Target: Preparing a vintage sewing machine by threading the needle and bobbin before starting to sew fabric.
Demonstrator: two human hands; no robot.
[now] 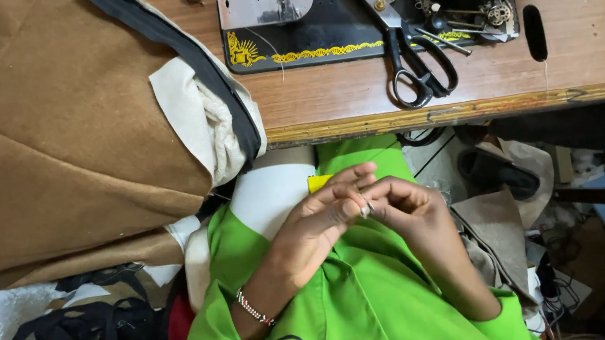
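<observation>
From my one head-worn camera I look steeply down at close range, my left hand (316, 225) and right hand (405, 207) meeting mid-picture, the sewing table (355, 99) just beyond them and my lap beneath.

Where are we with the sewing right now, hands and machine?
Done: brown fabric lies piled on the table. In hand: left hand and right hand pinch something tiny together over the lap. Left: scissors rest idle beside the sewing machine, nothing under the needle.
</observation>
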